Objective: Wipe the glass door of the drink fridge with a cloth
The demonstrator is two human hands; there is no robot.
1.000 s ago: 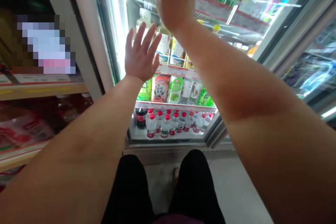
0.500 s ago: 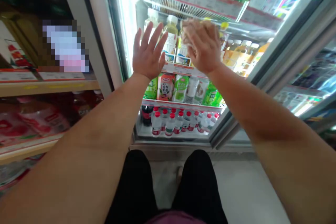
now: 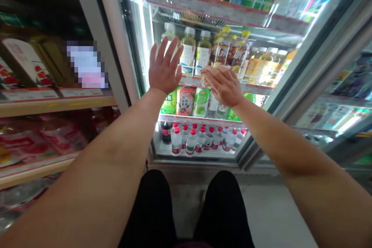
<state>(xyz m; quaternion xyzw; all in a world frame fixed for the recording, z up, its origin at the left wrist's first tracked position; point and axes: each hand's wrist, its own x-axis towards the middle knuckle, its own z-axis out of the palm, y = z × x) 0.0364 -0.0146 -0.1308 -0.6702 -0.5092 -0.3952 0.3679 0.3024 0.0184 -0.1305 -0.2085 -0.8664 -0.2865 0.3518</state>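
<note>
My left hand (image 3: 164,70) is open, fingers spread, flat against the glass door (image 3: 286,19) of a drinks fridge. Just right of it, my right hand (image 3: 226,87) presses a pale crumpled cloth (image 3: 205,75) against the same glass at the level of the middle shelf. Its fingers are curled over the cloth. Behind the glass stand tea bottles (image 3: 203,51) on the upper shelf, green and pink cartons (image 3: 185,100) below them, and red-capped water bottles (image 3: 192,139) at the bottom.
A wooden shelf unit (image 3: 52,102) with packaged goods stands at the left beside the fridge's frame (image 3: 114,58). A second glass door (image 3: 343,97) lies to the right. My dark-trousered legs (image 3: 186,209) are over a pale floor.
My right hand has come down from the top of the glass to the middle shelf level, with the cloth under it. My left hand has stayed flat on the glass.
</note>
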